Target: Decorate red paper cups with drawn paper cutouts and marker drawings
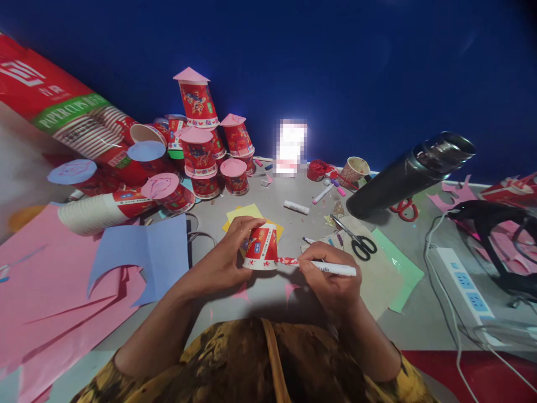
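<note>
My left hand (232,253) is closed around the left side of a red paper cup (264,246), which it holds upside down, its white rim at the bottom. Pinched in my right hand (333,275) is a white marker (335,269) with a red-stained tip section. The marker's tip points left and meets, or nearly meets, the lower right side of the cup near the rim. Beneath the cup lie yellow paper (243,214) and small pink scraps (291,291).
Behind stand stacked red cups (198,154) with pink paper cones. At left are pink sheets (62,302), blue paper (165,252) and a cup sleeve (84,212). At right are black scissors (363,246), green paper (396,268), a dark thermos (394,182) and a power strip (467,291).
</note>
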The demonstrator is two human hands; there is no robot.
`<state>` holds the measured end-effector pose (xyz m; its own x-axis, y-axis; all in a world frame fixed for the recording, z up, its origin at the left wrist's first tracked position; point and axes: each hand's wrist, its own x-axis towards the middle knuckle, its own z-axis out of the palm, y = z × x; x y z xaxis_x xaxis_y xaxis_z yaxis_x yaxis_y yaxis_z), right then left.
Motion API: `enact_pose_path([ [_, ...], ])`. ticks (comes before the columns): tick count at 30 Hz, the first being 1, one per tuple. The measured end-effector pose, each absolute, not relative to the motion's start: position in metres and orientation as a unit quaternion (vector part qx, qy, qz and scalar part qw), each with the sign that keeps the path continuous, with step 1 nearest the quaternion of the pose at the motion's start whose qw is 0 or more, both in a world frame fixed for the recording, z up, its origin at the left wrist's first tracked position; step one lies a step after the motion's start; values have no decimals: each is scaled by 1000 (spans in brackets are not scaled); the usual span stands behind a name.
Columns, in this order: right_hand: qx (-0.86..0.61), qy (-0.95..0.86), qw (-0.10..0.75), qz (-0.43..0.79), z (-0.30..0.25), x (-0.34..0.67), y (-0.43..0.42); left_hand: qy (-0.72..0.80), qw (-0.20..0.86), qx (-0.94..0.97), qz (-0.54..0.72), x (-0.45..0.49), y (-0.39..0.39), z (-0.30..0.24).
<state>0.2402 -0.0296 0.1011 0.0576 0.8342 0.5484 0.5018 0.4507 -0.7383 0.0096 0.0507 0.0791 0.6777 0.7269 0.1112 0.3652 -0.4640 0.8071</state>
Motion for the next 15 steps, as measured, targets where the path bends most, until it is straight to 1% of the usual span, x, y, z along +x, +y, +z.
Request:
enact_pose_path([
  [8, -470, -688, 527, 169, 98, 238, -30, 327, 395, 827, 229, 9, 51, 78],
  [15, -474, -680, 535, 163, 95, 238, -29, 313, 388, 833, 239, 9, 51, 76],
])
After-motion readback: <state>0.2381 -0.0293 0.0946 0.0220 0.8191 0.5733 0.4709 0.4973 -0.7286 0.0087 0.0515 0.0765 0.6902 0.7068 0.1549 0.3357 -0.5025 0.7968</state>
